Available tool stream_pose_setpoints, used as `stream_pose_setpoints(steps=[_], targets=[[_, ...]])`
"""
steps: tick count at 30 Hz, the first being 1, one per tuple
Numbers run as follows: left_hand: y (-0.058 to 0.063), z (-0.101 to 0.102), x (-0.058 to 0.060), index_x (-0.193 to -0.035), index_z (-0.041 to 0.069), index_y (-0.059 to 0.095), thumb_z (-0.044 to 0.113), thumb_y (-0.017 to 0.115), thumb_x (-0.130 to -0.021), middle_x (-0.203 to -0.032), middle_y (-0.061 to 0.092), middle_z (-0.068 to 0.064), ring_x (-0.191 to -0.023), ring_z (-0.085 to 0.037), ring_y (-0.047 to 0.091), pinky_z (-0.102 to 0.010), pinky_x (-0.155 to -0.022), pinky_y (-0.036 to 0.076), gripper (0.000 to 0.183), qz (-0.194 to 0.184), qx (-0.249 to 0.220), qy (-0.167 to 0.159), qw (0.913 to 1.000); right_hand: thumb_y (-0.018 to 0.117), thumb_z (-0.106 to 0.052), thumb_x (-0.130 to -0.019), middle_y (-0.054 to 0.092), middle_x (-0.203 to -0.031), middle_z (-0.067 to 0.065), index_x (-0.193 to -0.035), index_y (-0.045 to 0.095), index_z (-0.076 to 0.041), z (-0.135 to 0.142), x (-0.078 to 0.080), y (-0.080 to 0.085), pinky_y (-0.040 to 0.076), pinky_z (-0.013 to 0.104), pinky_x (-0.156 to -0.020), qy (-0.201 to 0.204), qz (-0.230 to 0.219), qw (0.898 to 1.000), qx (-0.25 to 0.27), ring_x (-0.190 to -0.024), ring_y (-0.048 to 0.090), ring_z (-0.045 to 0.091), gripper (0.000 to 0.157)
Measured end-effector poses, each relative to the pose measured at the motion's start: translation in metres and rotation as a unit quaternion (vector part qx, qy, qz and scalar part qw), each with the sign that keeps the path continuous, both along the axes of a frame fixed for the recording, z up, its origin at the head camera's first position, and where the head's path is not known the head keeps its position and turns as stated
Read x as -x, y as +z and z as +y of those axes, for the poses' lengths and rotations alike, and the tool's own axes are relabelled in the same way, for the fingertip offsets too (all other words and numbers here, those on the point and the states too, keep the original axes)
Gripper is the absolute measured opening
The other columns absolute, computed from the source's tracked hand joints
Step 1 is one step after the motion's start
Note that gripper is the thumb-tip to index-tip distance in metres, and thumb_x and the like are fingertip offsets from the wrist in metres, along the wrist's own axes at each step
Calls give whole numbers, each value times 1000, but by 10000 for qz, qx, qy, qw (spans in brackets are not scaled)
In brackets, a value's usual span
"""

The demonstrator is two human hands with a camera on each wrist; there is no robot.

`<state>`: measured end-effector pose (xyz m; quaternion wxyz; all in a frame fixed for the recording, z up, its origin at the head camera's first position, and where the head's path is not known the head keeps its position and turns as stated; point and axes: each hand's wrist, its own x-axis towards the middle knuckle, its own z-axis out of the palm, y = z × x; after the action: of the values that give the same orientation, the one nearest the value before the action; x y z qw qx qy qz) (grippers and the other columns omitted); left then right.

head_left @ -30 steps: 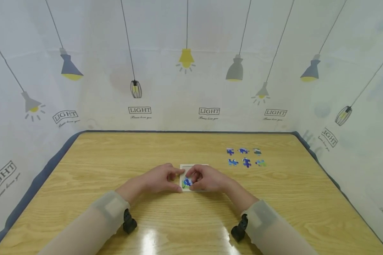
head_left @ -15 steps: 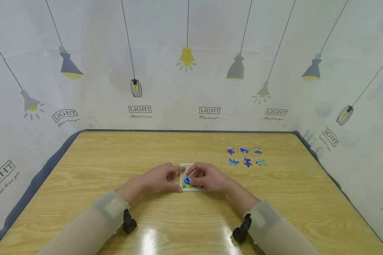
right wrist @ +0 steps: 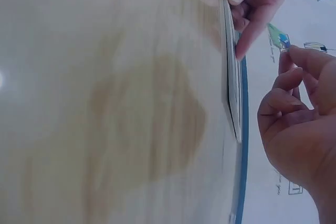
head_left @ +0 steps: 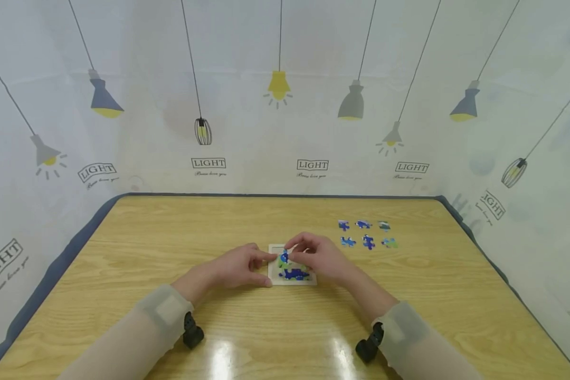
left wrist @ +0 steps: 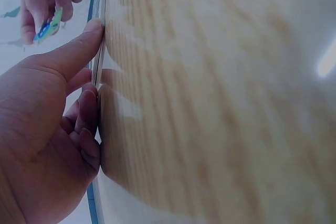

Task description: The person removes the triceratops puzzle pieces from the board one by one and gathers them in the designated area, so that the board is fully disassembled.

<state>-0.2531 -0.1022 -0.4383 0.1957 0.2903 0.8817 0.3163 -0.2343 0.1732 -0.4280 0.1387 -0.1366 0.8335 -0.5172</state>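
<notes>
In the head view, a small pale puzzle tray (head_left: 273, 277) lies on the table, with joined dark blue and green jigsaw pieces (head_left: 295, 274) along its near side. My right hand (head_left: 320, 257) pinches a blue and green jigsaw piece (head_left: 284, 257) between thumb and fingers above the tray. That piece shows tilted up on edge in the right wrist view (right wrist: 281, 39). My left hand (head_left: 239, 266) rests at the tray's left edge, its thumb by the near corner and its index finger extended onto the border. Its other fingers are bent underneath.
Several loose jigsaw pieces (head_left: 368, 241) lie in two rows on the table, right of and beyond the tray. A wooden table (head_left: 171, 221) reaches back to a white curtain (head_left: 247, 132) printed with lamps. Black wrist cameras (head_left: 369, 343) sit on both sleeves.
My right hand has moved up and slightly right with the pinched piece, from the tray's near left part. The joined pieces beneath now show. My left hand has stayed at the edge.
</notes>
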Motion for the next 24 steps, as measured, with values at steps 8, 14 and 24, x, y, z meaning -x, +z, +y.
stream_pose_setpoints(steps=[8,14,24], targets=[[0,0,0,-155,23,65,41,86,-97,-108,56,-2,-100,-19,52,-34,-85,44,64,-209,14,137,9997,72,-24,-108,66,-100,9,-127,74,-18,47,1,-1,48,30,-65,-392,-39,9990,-193,-76,57,24,20],[2,0,-3,-154,21,66,39,88,-95,-107,54,-4,-99,-19,50,-33,-83,42,65,-195,-86,134,9997,70,-22,-109,65,-94,7,-128,73,-11,82,0,-1,46,31,-65,-588,-36,9964,-611,-72,54,21,23],[3,0,-3,-154,22,66,40,87,-96,-108,54,-3,-99,-19,50,-33,-84,42,65,-202,-12,142,9997,66,-20,-111,70,-91,7,-131,72,-5,114,-4,-4,49,33,-68,-694,43,9868,-1461,-71,58,19,26]])
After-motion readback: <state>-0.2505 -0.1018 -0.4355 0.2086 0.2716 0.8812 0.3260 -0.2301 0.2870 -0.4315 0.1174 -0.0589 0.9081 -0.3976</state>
